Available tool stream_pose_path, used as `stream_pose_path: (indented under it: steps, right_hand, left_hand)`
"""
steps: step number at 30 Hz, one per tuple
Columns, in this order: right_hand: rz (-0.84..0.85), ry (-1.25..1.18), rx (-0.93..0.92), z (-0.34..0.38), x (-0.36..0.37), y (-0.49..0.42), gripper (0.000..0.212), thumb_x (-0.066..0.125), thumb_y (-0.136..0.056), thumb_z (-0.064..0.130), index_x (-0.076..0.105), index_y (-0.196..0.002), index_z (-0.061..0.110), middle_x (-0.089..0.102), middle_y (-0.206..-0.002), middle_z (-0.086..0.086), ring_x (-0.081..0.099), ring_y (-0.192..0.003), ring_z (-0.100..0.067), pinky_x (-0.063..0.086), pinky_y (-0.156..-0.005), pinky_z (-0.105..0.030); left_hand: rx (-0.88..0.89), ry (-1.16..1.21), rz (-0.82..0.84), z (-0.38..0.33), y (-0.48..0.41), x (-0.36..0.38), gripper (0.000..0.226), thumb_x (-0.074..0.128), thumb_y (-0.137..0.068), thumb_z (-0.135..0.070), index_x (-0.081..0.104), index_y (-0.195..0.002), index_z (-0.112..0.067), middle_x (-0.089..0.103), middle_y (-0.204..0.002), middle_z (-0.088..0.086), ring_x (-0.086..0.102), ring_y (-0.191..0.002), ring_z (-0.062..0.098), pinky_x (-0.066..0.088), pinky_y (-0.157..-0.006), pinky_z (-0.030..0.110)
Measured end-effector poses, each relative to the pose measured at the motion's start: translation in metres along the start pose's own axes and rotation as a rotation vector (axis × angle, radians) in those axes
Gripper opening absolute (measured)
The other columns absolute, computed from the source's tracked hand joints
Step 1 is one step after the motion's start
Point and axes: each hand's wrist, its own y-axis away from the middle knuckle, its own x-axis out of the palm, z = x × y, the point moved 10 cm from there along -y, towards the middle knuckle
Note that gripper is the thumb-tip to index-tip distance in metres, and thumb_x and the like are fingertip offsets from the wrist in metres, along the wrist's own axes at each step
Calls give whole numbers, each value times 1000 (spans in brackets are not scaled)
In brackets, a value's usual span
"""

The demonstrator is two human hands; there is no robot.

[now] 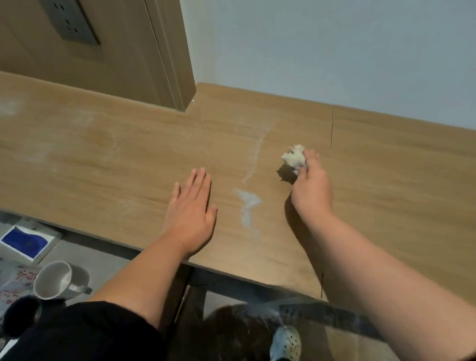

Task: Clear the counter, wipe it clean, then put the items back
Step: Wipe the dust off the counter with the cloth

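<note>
On the counter (84, 153), left hand (192, 213) lies flat; right hand (312, 186) pinches crumpled tissue (294, 158) with fingers (313, 158)

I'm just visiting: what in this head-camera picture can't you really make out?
All in the head view:
- the white wad: the right hand gripping it covers part; tissue or cloth, cannot tell.
- the clear packaging: red print blurred, cut off by the left edge.
- the socket panel: cut by the top edge.
- the dark round thing beside the mug: too dim to name.
</note>
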Motion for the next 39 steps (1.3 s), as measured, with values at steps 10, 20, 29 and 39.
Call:
stream_pose_path:
  steps: [10, 20, 29, 39]
  right_hand:
    - [-40, 232, 26, -20, 0, -129, 43, 36, -90, -7, 51, -129, 3, 53, -129, -16, 49, -118, -35, 38, -94, -35]
    - [210, 315, -293, 60, 89, -180, 44, 41, -94, 1, 48, -136, 9, 53, -134, -13, 48, -122, -34, 38, -99, -36]
    - [716, 376, -657, 67, 108, -38, 47, 38, -102, 13, 35, -148, 25, 27, -155, 10, 20, -144, -10, 2, -110, -16]
    - [397, 151, -405, 102, 106, -196, 37, 40, -101, 9, 52, -136, 12, 57, -133, -9, 50, -123, -27, 32, -91, -19]
  left_hand:
    - [-186, -76, 19, 42, -80, -12, 61, 19, -104, -36, -1, -155, -9, -8, -163, 5, -13, -149, 18, -1, -121, 43]
    - [-191, -20, -45, 47, -86, -9, 61, 23, -103, -35, 3, -155, -12, -4, -163, 1, -9, -149, 13, 0, -122, 41]
    - [-214, -35, -12, 45, -85, -10, 61, 24, -102, -34, 3, -155, -13, -4, -163, 0, -7, -150, 13, -1, -122, 40]
    - [-204, -28, -31, 47, -87, -11, 67, 10, -93, -40, 4, -156, -15, -3, -163, -2, -7, -149, 10, -2, -120, 37]
